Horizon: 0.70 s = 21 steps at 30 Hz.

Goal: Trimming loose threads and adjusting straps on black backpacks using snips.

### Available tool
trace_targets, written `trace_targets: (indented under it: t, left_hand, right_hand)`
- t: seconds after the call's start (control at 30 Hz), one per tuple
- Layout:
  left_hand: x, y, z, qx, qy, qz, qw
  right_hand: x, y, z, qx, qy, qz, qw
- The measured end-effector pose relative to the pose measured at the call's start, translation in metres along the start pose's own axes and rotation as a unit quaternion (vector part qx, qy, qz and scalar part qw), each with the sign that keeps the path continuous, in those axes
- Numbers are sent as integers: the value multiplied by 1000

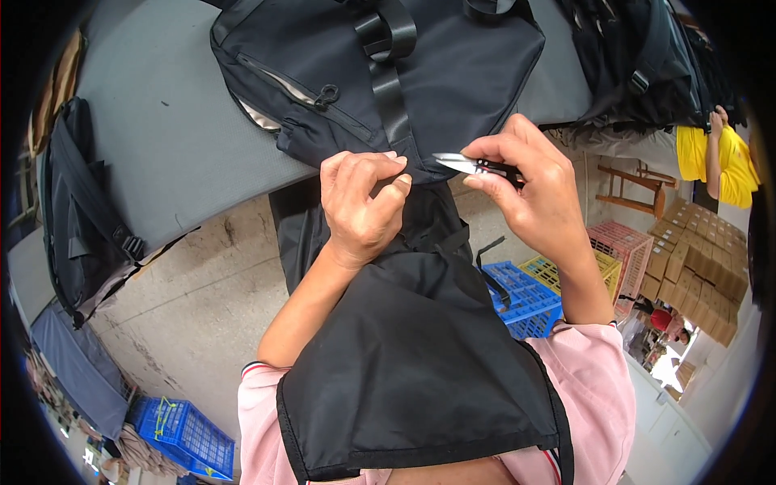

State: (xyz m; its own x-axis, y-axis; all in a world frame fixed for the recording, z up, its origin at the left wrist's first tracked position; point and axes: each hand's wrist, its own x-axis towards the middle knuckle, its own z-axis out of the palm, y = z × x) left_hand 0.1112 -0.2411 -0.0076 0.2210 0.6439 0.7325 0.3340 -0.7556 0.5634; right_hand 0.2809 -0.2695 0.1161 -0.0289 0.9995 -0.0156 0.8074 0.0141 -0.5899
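A dark navy fabric bag (453, 89) lies on the grey table, with a wide black strap (390, 97) down its middle and a slanted zip with a ring-shaped puller on its left part. At the bag's near edge my left hand (360, 202) is closed, thumb and forefinger pinched beside the strap's lower end. Whatever is between those fingertips is too small to make out. My right hand (533, 182) grips a pair of thread snips (485, 166) with a black handle. Their silver blades point left, close to the bag's edge and a short way from my left fingertips.
On the grey table (162, 137), another black bag (77, 218) hangs at the left edge and more dark bags (638, 65) pile up at the right. Blue crates (524, 299) stand on the floor beside me. Farther right are stacked cartons (695, 267), a wooden stool (634, 190) and a person in yellow (727, 166).
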Motion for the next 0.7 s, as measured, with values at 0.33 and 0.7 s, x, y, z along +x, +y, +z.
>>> trace_targets:
  t: [0.33,0.7]
  left_hand:
    - [-3,2,-1,4,-3,-2,1000]
    - [-4,1,-2,2,-10,-5,1000]
  right_hand:
    - [0,-8,6,-108,-45,-56,992]
    - [-4,-5,6,-123,-19,-71,990]
